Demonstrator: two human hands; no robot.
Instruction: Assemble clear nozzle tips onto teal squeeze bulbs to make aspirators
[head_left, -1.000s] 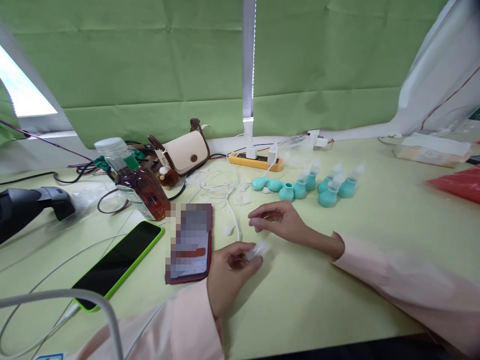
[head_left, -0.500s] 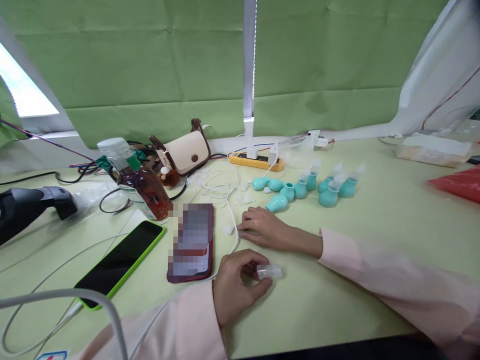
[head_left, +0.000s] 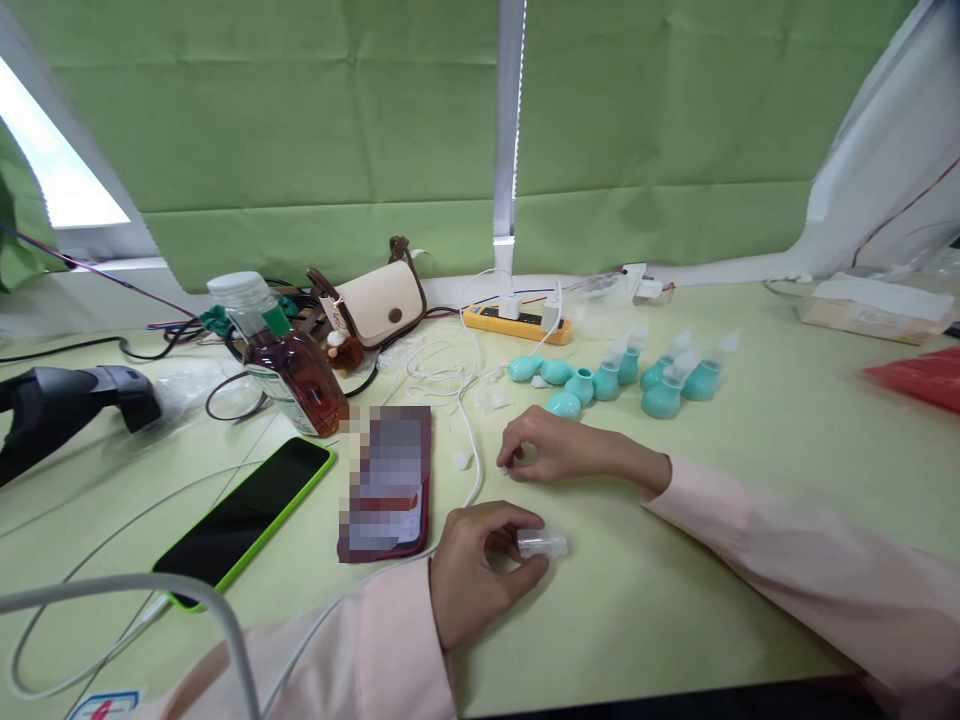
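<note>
My left hand (head_left: 484, 570) rests on the table with thumb and fingers curled round a short clear plastic tube (head_left: 546, 543), which lies sideways. Farther from me, my right hand (head_left: 544, 445) is closed in a pinch; a tiny whitish piece (head_left: 504, 470) shows at its fingertips, too small to name exactly. To its left lies a small white plastic piece (head_left: 463, 460), beside a white cable (head_left: 474, 470). Just beyond the right hand are several turquoise rubber bulbs (head_left: 580, 387), some lying down. Others stand upright with clear pointed tips (head_left: 679, 362).
Left of my hands lie a phone in a dark red case (head_left: 425, 510) and a green-edged phone (head_left: 247, 520). Behind them are a bottle of amber liquid (head_left: 300, 385), a cream handbag (head_left: 382, 305) and a yellow power strip (head_left: 517, 325). A black handheld device (head_left: 75, 400) sits far left.
My right hand has shifted a little right, away from the cable, and its fingertips now pinch a tiny whitish piece. My left hand keeps its hold on the tube. The view has turned slightly.
</note>
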